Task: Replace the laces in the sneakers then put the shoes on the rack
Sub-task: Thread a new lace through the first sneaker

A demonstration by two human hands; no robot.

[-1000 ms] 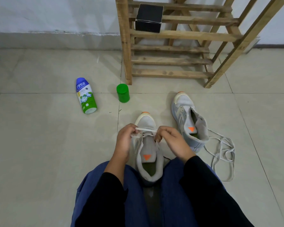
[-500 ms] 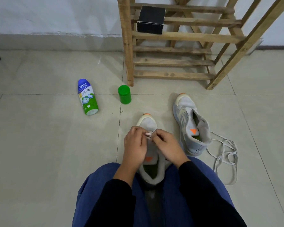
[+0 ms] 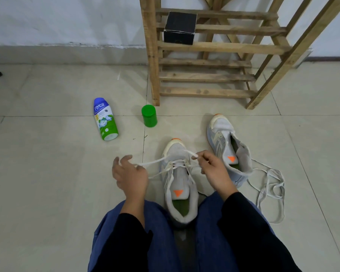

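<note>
L hand (image 3: pixel 130 175) moved left, pinches lace (image 3: pixel 157 160); R hand (image 3: pixel 212 169) pinches too; 2 sneakers (image 3: pixel 177 185) (image 3: pixel 224 138).

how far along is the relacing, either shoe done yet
Done: little; the near sneaker has its lace through the lowest eyelets only. In hand: the left hand and right hand each pull a lace end sideways. Left: the upper eyelets, the second sneaker, which has no lace, with a loose lace beside it, then both shoes onto the rack, which shows only a black box.
</note>
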